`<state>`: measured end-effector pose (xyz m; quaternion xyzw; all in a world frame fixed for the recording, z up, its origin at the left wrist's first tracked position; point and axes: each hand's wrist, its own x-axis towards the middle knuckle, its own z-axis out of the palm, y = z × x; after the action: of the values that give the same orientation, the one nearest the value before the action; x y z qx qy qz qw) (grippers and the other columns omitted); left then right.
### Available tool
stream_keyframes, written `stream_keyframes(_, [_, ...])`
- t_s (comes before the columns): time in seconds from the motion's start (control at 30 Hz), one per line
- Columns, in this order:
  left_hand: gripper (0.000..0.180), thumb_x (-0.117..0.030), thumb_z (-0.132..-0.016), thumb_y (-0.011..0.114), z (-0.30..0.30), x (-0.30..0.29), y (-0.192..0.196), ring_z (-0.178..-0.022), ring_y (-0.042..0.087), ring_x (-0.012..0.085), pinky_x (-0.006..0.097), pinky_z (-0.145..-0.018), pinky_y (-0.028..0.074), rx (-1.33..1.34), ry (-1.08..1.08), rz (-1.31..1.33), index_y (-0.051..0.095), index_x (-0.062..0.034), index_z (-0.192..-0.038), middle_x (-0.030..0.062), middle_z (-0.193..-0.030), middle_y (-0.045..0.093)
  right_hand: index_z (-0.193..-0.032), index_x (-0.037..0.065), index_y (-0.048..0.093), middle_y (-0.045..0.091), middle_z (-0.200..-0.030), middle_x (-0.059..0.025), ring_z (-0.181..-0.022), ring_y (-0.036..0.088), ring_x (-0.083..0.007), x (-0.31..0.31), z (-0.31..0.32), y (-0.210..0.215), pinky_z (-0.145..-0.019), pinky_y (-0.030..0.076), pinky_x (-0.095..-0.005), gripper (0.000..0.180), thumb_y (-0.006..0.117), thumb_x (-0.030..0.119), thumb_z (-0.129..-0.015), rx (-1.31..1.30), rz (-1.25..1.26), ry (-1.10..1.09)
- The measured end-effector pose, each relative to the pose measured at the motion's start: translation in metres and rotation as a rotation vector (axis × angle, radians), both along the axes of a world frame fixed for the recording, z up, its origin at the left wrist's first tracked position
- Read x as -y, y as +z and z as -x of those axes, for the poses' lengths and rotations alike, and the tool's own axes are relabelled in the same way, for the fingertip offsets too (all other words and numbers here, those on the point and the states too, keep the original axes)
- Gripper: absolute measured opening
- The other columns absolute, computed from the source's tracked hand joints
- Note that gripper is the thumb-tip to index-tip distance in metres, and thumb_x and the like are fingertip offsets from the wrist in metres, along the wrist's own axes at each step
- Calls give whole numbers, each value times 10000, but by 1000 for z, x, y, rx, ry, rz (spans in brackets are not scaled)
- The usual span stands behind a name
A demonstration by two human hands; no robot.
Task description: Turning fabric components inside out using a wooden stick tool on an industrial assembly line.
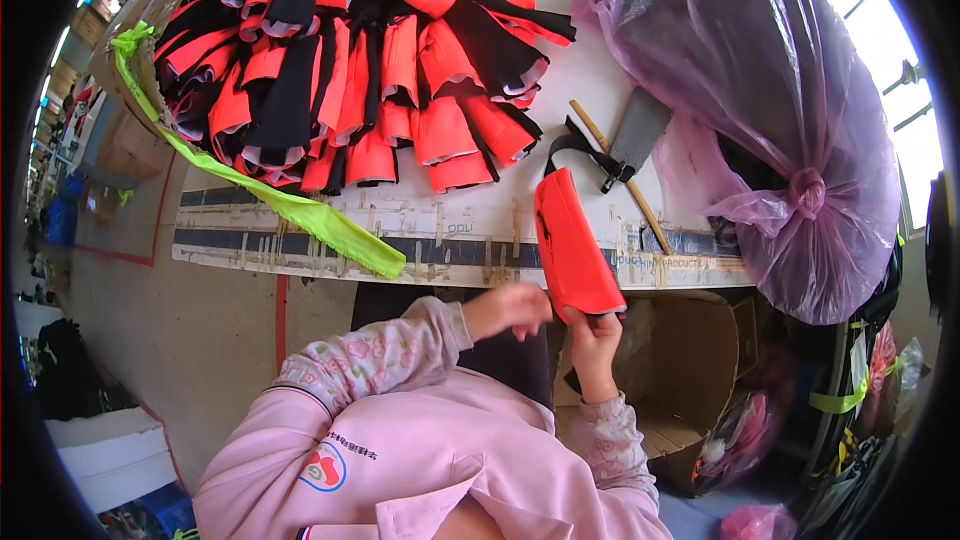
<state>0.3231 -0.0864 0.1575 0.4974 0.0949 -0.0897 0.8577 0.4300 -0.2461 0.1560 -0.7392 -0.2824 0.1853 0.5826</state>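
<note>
My right hand [597, 342] pinches the lower end of a bright orange waist pouch [574, 240] at the table's near edge. The pouch has a dark zipper along its left side. From its upper end a black strap with a buckle [610, 178] runs over the table. My left hand [512, 310] hovers just left of the pouch's lower end, slightly blurred, its fingers loosely bent and apart, with nothing seen in them. A large heap of similar orange and black pouches [370, 80] lies at the far left.
A wooden stick [645, 210] and a dark grey flat piece [640, 128] lie by the strap. On the right bulges a knotted pink plastic bag [740, 60]. A neon green strip [300, 212] hangs across the table's left edge. Below the table stands an open cardboard box [690, 360].
</note>
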Motion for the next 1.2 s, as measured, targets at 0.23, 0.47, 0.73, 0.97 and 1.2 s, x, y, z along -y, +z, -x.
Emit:
stream_keyframes(0.23, [627,-624,-793,488,-45,-38,20,-1057,510,205,429,-917,392,103,266,660,509,-122,-1169,68,-1184,534,-1167,49,509,592,-1089,-51,-1005,568,-186,12,19,9,-844,474,-321,440,644,-30,-756,-744,-534,-25])
stream_keyframes(0.47, [402,-286,-810,664,-55,-28,62,-911,594,178,342,-827,479,187,367,572,522,-57,-1109,50,-1025,600,-1149,33,527,593,-1068,-114,-973,576,-215,16,-33,36,-820,471,-327,419,613,-69,-752,-416,75,420])
stream_keyframes(0.73, [360,-199,-797,686,-44,-34,91,-865,579,124,300,-783,479,211,543,-38,543,-11,-1068,33,-965,600,-1083,29,521,550,-1012,-135,-952,518,-332,-20,-165,-1,-780,452,-397,313,526,39,-770,986,896,-73])
stream_keyframes(0.97, [328,-168,-789,689,-46,-58,94,-841,588,128,301,-756,489,275,704,-72,552,-23,-1051,32,-942,605,-975,11,524,529,-950,-188,-877,533,-355,-1,-174,-13,-743,455,-414,207,470,19,-775,899,816,-75])
stream_keyframes(1.2, [255,-175,-815,637,-47,-120,104,-832,617,206,384,-747,516,326,807,372,548,-60,-1024,65,-943,623,-1004,24,549,504,-719,-72,-625,463,-161,86,-75,29,-579,398,-286,193,462,173,-917,298,300,-67])
